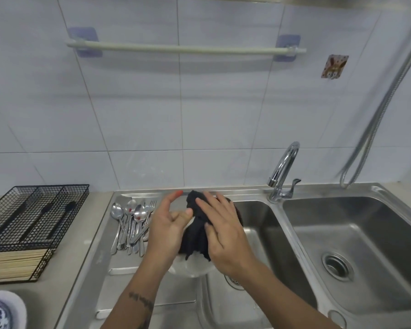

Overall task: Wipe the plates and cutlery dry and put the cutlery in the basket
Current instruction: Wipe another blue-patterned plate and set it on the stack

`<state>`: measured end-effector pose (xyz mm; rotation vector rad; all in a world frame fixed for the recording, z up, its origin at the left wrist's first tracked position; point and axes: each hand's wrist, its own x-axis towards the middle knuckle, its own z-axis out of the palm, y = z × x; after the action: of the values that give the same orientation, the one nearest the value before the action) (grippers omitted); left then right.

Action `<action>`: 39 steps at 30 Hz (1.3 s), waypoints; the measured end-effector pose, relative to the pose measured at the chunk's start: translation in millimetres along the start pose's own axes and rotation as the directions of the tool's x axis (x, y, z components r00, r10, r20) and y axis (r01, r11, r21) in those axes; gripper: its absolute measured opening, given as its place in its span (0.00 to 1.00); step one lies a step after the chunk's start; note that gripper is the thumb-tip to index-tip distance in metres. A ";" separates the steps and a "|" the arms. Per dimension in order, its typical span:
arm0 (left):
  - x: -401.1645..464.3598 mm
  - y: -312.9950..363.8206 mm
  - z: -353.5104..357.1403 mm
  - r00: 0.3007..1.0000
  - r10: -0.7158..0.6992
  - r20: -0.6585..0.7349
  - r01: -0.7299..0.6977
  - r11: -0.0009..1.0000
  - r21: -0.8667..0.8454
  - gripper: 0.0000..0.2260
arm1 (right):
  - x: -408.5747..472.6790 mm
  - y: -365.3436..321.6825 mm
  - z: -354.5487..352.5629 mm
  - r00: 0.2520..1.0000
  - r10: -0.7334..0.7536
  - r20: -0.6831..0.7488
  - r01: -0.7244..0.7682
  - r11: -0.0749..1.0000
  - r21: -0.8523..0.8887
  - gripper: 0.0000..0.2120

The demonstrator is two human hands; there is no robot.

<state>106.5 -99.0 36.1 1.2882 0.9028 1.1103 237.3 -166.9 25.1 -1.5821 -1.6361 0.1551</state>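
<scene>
Plate (190,267) under cloth-covered fingers (211,205)

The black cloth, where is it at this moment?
In the head view the black cloth is at the centre, above the sink's left basin, draped over a white plate. The right hand presses on it, and the left hand is beside it.

Black cloth (197,224) over a white plate (192,267). Silver spoons (128,224) on a steel-grey sink (294,233). Black wire basket (33,214) on a beige bench (64,269). A white plate with a blue pattern (0,309). Pale blue-white wall tiles (152,103).
</scene>
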 end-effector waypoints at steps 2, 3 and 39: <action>-0.1 -2.3 -1.2 0.999 0.034 0.037 -0.036 0.997 0.066 0.20 | 3.9 8.6 -7.8 0.999 0.020 -0.039 -0.018 0.999 0.041 0.24; -0.5 -3.2 -2.4 0.997 0.053 0.063 -0.060 0.991 0.119 0.20 | 7.3 12.9 -13.4 0.994 0.096 -0.057 -0.091 0.992 0.089 0.22; -2.8 -8.4 -25.4 0.913 -0.350 -0.210 0.246 0.881 -0.403 0.36 | -25.2 12.4 -19.4 0.974 0.057 0.217 -0.060 0.998 0.008 0.20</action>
<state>82.4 -94.6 25.0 0.6627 1.0041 1.1586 255.3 -195.1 18.4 -1.6499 -1.7495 0.3826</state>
